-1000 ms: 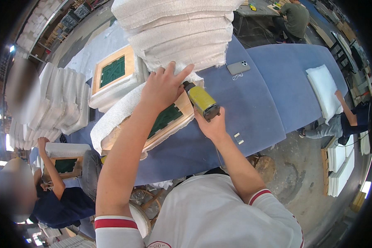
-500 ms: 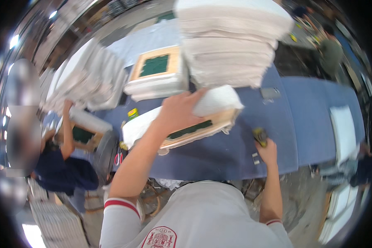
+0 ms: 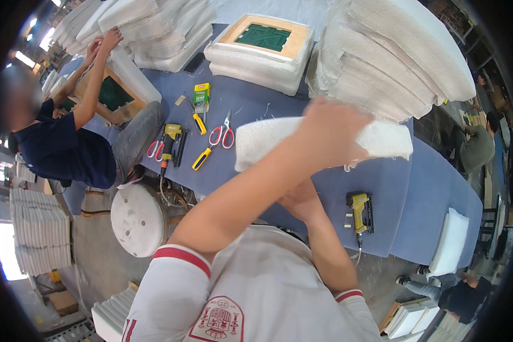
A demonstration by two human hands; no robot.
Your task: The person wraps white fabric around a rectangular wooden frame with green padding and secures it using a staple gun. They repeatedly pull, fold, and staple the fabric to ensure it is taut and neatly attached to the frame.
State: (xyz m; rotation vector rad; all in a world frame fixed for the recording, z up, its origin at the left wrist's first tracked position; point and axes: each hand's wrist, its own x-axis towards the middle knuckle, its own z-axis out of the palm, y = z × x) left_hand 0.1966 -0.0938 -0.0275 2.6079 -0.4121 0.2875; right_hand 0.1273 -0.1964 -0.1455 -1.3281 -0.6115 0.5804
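Observation:
A white padded seat panel (image 3: 262,139) stands tilted on the blue table in front of me, its white fabric side showing. My left hand (image 3: 333,134) is closed over its top edge, slightly blurred. Below it, my right hand (image 3: 297,199) is at the panel's near side, its fingers hidden behind my left forearm. A yellow and black staple gun (image 3: 360,214) lies on the table to the right, its hose running off the near edge. Beside the gun are small pale staple strips (image 3: 347,220).
Scissors (image 3: 222,137), a yellow-handled screwdriver (image 3: 202,158), a green-yellow box (image 3: 202,94) and another staple gun (image 3: 171,145) lie to the left. Stacked padded panels (image 3: 382,62) rise at the back. A co-worker (image 3: 74,142) sits at left handling a panel. A round stool (image 3: 137,219) stands near.
My right hand has let go of the staple gun and moved left to the panel. The panel has tipped, hiding its wooden underside, and shifted right in view. My view has turned.

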